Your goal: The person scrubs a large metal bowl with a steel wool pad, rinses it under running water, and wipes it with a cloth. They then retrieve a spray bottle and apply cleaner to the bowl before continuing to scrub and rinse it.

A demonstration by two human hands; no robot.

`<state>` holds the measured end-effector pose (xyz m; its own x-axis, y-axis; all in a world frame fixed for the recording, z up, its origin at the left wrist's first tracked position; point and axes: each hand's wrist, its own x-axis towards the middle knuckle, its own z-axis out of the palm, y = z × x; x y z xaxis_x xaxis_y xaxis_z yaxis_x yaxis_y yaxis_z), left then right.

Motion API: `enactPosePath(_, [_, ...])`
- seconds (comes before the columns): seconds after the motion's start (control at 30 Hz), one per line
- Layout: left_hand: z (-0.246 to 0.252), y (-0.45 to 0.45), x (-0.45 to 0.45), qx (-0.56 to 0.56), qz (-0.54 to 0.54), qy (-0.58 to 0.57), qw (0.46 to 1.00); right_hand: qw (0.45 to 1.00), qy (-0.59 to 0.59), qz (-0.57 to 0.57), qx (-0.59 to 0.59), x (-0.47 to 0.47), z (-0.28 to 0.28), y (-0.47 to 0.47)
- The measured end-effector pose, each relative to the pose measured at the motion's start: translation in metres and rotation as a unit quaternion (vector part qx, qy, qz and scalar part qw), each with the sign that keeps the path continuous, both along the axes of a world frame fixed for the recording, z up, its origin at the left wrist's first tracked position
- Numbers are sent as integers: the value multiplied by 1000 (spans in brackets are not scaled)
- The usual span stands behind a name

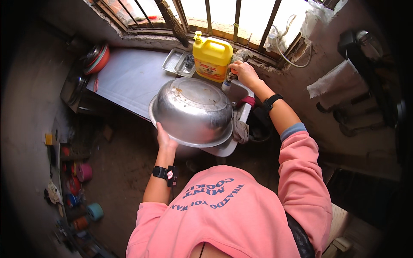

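A large metal basin [193, 111] is tilted over the sink [240, 88], its stained underside facing up. My left hand [166, 138] grips the basin's near left rim, the fingers hidden beneath it. With my right hand [243, 72] I hold the orange tap handle [233, 71] beside the wrapped pipe, above and to the right of the basin. The tap's pale spout [226, 85] points down behind the basin's far edge. A yellow pump jug [211, 59] stands just left of the tap. The basin's inside is hidden.
Clear trays [174, 61], one holding a dark scouring pad [189, 60], sit left of the jug. Grey and red cloths [240, 127] hang over the sink's right edge. Stacked bowls [98, 59] stand at the counter's [129, 77] far left. Utensils [351, 127] hang on the right wall.
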<state>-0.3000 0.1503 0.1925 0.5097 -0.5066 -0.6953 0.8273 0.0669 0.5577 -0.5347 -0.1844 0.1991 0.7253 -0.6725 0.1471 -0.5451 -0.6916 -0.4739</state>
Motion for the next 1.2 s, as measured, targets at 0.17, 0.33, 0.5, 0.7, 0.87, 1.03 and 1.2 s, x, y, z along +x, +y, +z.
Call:
enactPosePath(0.17, [-3, -5, -4, -13, 2, 2, 1000, 997, -41, -58, -15, -15, -1, 14])
enactPosePath(0.33, [-3, -6, -15, -34, 4, 2, 999, 931, -127, -283, 191, -47, -10, 106])
enactPosePath(0.5, [-4, 2, -32, -50, -17, -15, 998, 361, -123, -413, 827, -49, -54, 242])
enactPosePath(0.7, [22, 10, -62, -47, -89, -65, 993, 167, -446, -483, 735, -2, -91, 257])
enactPosePath(0.87, [54, 17, -46, -108, -140, -19, 984, 235, -393, -489, 743, -8, -130, 232])
enactPosePath(1.03, [48, -3, 23, -124, -156, 48, 979, 230, -367, -472, 768, -18, -147, 223])
enactPosePath(1.2, [29, -3, 13, -109, -150, -3, 983, 178, -403, -364, 821, -15, -101, 240])
